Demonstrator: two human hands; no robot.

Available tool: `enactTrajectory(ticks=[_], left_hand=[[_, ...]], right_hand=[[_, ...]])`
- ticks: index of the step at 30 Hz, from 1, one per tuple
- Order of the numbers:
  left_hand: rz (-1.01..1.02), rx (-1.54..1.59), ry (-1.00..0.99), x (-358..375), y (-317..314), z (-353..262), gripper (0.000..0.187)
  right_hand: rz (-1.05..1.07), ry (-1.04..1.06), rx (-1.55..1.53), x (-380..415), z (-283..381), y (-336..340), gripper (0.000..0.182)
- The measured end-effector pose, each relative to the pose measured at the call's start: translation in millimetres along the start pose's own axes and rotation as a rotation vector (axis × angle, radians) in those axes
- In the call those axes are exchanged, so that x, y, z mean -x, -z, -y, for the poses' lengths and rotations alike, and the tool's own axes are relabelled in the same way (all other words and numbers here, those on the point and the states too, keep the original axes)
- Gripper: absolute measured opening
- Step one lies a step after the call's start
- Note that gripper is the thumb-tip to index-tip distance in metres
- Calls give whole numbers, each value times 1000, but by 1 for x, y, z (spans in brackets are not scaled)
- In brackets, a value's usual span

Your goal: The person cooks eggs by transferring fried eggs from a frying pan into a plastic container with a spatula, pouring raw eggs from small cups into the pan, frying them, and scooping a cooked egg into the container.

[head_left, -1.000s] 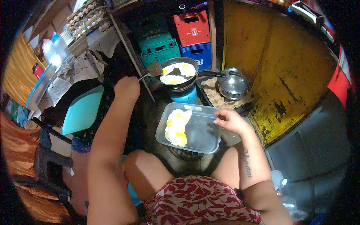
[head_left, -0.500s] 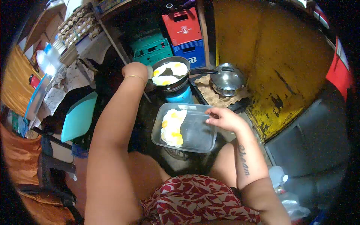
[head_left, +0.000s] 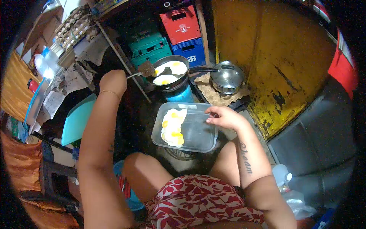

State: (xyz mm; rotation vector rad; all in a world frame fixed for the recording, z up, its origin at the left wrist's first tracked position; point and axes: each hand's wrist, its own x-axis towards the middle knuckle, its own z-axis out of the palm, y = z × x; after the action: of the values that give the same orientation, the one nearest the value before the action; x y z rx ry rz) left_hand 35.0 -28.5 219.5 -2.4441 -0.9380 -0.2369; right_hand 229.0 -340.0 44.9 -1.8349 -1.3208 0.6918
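Note:
My left hand (head_left: 113, 83) is closed around the handle of a spatula (head_left: 146, 69), its blade at the left rim of a frying pan (head_left: 187, 65). Fried eggs with yellow yolks (head_left: 176, 68) lie in the pan, dark metal showing between them. Below the pan, a clear plastic container (head_left: 200, 133) holds several cooked eggs (head_left: 173, 129) along its left side. My right hand (head_left: 225, 117) grips the container's upper right edge, fingers and thumb over the rim.
The pan rests on a stove with a blue body (head_left: 180, 95). A lidded steel pot (head_left: 227, 76) stands on cardboard at right. Red (head_left: 181, 26) and blue crates (head_left: 189, 51) are stacked behind. Egg trays (head_left: 74, 28) and a teal lid (head_left: 78, 120) are at left.
My left hand has drawn back left and down from the pan, bringing the spatula blade into view at the rim. My right hand still grips the container.

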Motion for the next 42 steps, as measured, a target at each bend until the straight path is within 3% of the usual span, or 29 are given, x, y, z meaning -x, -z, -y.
enactTrajectory(ticks=[11, 14, 16, 18, 21, 23, 26, 27, 29, 42], left_hand=[[-35, 71, 141, 14, -24, -3, 22], [4, 186, 192, 9, -70, 14, 20], [337, 330, 269, -7, -128, 31, 21], [569, 1072, 659, 30, -75, 1, 21], [585, 1722, 526, 50, -102, -15, 23], [593, 1764, 496, 54, -101, -32, 29], [443, 1345, 373, 48, -108, -59, 26], [441, 1347, 373, 43, -117, -62, 26], [151, 758, 130, 34, -116, -74, 26], [302, 627, 196, -3, -131, -95, 25]], right_hand=[[5, 30, 120, -3, -8, -10, 42], [24, -1, 98, -2, -5, -7, 43], [30, -7, 88, -2, -5, -5, 43], [48, -40, 117, -1, -5, -5, 44], [61, -66, 156, 2, 2, -4, 46], [75, -37, 153, -1, -6, -5, 47], [89, -12, 152, -5, -13, -8, 48], [91, -14, 154, -5, -14, -9, 48], [93, -40, 152, -4, -12, -12, 48], [122, -69, 172, 0, -18, -1, 48]])
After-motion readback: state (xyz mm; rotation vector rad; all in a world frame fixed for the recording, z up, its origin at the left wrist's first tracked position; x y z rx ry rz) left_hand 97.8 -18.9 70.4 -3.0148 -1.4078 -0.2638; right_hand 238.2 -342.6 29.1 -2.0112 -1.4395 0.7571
